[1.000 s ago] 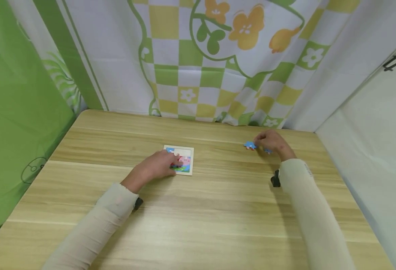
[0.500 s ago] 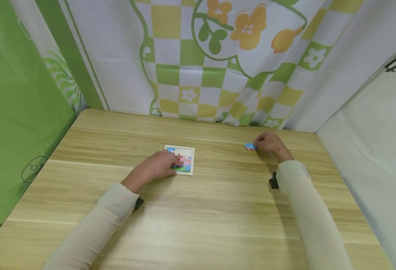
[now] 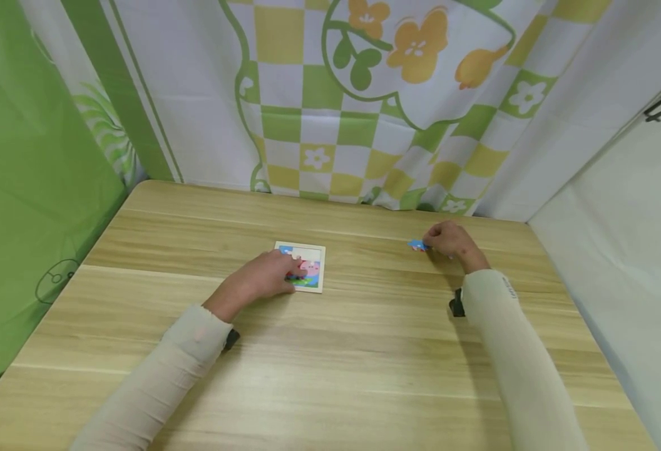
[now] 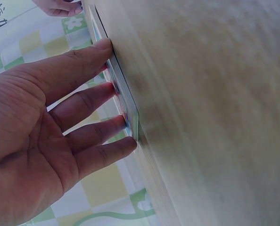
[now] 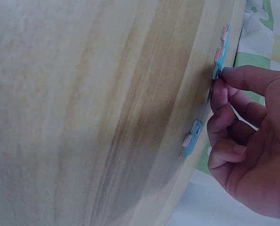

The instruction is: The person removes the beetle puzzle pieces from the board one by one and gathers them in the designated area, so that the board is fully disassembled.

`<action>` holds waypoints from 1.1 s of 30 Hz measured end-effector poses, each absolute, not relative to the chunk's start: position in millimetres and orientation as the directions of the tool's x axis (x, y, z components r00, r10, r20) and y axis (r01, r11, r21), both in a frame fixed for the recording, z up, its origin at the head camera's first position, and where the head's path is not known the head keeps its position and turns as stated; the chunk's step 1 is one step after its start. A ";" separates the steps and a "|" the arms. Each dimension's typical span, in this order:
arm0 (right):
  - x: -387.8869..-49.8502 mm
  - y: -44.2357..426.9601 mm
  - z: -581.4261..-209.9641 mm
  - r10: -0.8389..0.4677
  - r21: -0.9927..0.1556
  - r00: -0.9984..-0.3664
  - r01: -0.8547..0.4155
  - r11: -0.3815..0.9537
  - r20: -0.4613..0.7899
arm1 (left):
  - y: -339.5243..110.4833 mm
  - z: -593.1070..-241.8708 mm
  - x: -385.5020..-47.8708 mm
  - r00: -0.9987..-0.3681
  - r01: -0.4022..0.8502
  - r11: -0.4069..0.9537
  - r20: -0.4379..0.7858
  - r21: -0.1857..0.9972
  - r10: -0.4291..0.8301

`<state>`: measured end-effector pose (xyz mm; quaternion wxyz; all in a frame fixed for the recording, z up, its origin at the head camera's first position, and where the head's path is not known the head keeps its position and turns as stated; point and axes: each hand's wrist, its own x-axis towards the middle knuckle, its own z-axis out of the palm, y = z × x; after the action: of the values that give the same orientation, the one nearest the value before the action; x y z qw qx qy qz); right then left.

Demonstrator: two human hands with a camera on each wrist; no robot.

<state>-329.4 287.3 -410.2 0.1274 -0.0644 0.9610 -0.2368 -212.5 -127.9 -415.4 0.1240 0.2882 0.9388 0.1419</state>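
A small jigsaw puzzle in a pale square frame (image 3: 320,270), with a pink cartoon character, lies left of the table's middle. My left hand (image 3: 263,274) rests on its left part, fingers fairly straight and thumb at the near edge; the left wrist view shows the fingertips (image 4: 117,121) touching it. Part of the picture is hidden under them. At the right, my right hand (image 3: 454,241) pinches the end of a blue puzzle piece (image 3: 417,245) between thumb and forefinger, close to the tabletop. Another blue piece (image 5: 191,139) lies under that hand, mostly hidden in the head view.
The wooden table (image 3: 330,363) reaches back to a checked green and yellow curtain (image 3: 358,138). A green cloth (image 3: 37,207) hangs along the left side and a white one (image 3: 635,250) with dark writing along the right.
The right hand has shifted slightly, now covering more of the second blue piece in the head view. The left hand has stayed on the puzzle. The head view has moved slightly.
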 end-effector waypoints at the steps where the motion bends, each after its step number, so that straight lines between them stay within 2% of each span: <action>1: -329.2 287.3 -410.5 -0.184 -0.472 -0.959 -0.062 0.880 -0.216 | -127.8 -415.6 -212.5 -0.804 0.505 0.794 -0.151 0.339 0.575; 11: -331.3 289.8 -410.5 -0.201 -0.503 -0.953 -0.062 0.862 -0.228 | -127.4 -417.7 -212.0 -0.802 0.505 0.789 -0.148 0.349 0.578; 16: -329.6 281.5 -406.8 -0.230 -0.487 -0.962 -0.132 0.864 -0.146 | -127.5 -416.1 -210.9 -0.792 0.523 0.786 -0.155 0.329 0.591; 25: -319.5 229.3 -402.0 -0.324 -0.538 -0.945 -0.247 0.806 -0.052 | -126.2 -414.4 -205.6 -0.790 0.541 0.794 -0.155 0.277 0.593; 33: -303.6 166.2 -397.9 -0.497 -0.577 -0.868 -0.401 0.711 -0.009 | -124.5 -413.2 -200.6 -0.801 0.550 0.800 -0.119 0.240 0.587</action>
<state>-303.6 166.2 -397.9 0.0822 -0.2438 0.9213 -0.2914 -200.6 -124.5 -413.2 0.0941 0.3010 0.9440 0.0971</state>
